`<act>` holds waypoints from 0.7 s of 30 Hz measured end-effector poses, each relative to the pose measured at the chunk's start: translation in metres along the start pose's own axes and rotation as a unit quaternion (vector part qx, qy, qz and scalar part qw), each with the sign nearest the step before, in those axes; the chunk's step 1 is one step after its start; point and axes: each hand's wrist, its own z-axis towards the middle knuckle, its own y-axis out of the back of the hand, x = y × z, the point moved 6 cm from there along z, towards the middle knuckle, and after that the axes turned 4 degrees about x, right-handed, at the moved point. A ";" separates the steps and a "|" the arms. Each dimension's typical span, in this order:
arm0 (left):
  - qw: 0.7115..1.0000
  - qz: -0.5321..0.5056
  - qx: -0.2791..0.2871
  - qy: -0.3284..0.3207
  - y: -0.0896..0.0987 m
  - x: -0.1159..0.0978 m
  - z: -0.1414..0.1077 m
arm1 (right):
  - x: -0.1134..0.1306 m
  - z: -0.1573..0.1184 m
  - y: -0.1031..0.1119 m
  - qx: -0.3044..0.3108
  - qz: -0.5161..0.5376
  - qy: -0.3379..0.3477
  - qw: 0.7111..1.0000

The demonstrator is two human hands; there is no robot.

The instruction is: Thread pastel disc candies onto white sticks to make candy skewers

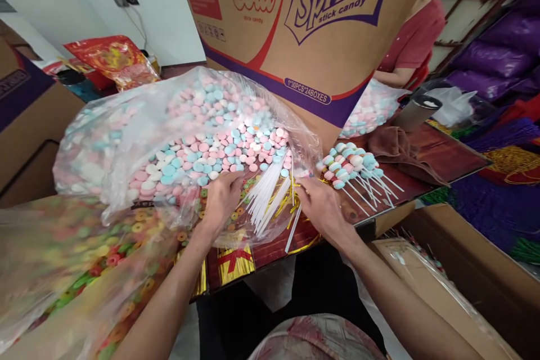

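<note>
My left hand (223, 199) is at the near edge of a heap of pink, white and blue candy tablets (211, 154), which spills from a clear plastic bag (126, 140). Its fingers are curled together, and whatever they hold is hidden. Right of it, a fan of white sticks (266, 197) lies on the plastic, with gold twist ties (286, 202) partly beneath. Close to the sticks' right side, my right hand (321, 205) has its fingers pinched; what is between them is unclear. Beyond that hand lies a pile of candy skewers (354, 166), tablets threaded on white sticks.
A tall cardboard carton (270, 39) stands behind the candy. At left is a bag of ring-shaped candies (105, 270). Gold tie bundles (236, 261) lie at the table's front edge. An open box (459, 270), a brown cloth (396, 149) and a seated person (415, 34) are at right.
</note>
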 end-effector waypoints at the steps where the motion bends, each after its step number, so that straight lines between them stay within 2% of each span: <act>1: 0.999 0.034 0.004 -0.008 -0.004 -0.005 0.012 | 0.011 0.007 -0.010 0.030 0.000 -0.003 1.000; 5: 0.987 0.148 0.066 0.003 -0.025 -0.015 0.048 | 0.048 0.029 -0.043 0.126 -0.027 -0.014 0.992; 8: 0.974 0.192 0.119 -0.009 -0.040 -0.022 0.053 | 0.061 0.031 -0.057 0.144 -0.048 -0.037 0.988; 10: 0.967 0.218 0.134 -0.017 -0.044 -0.026 0.049 | 0.064 0.028 -0.062 0.144 -0.027 -0.051 0.988; 13: 0.965 0.226 0.129 -0.018 -0.044 -0.025 0.042 | 0.060 0.025 -0.064 0.123 0.057 -0.074 0.988; 16: 0.980 0.164 0.108 -0.010 -0.036 -0.014 0.036 | 0.050 0.027 -0.064 0.091 0.167 -0.099 0.977; 21: 0.998 0.030 0.015 0.044 -0.010 0.013 0.030 | 0.025 0.022 -0.072 0.036 0.338 -0.181 0.923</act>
